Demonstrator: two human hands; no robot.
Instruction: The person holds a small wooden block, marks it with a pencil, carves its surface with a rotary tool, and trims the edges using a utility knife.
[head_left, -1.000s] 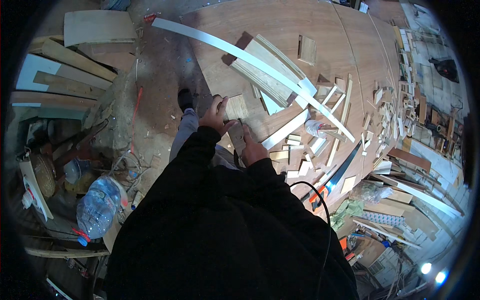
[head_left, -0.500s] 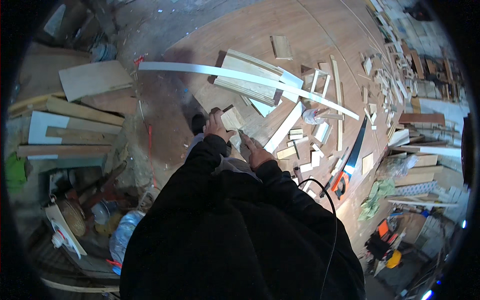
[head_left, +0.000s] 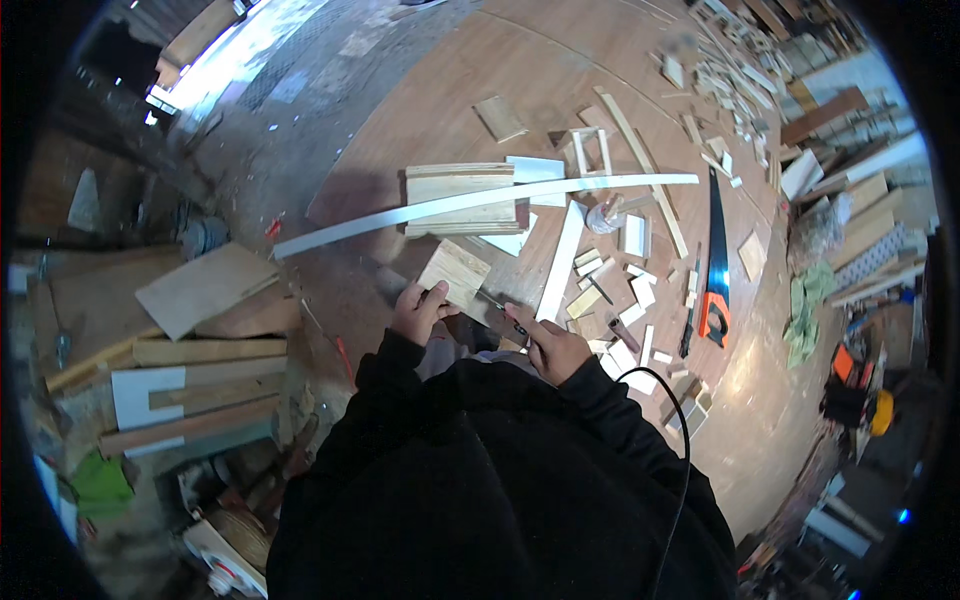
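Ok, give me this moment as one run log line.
left hand: grips square wooden board | right hand: holds slim dark-handled tool, pointed toward board | nearby: orange-handled handsaw

Left hand (head_left: 416, 310): raised in front of the body, fingers bent in a grip, thumb side turned inward.
Left forearm (head_left: 388, 372): black-sleeved, running up from the lower edge, cuff at the wrist.
Right hand (head_left: 556, 350): a little lower in view, closed in a grip, fingers directed up and left toward the left hand; its exact finger placement is hard to make out.
Right forearm (head_left: 612, 398): black-sleeved, angled inward.
Spacing: hands near each other, not touching.
Torso (head_left: 500, 480): black-clad, below both hands.
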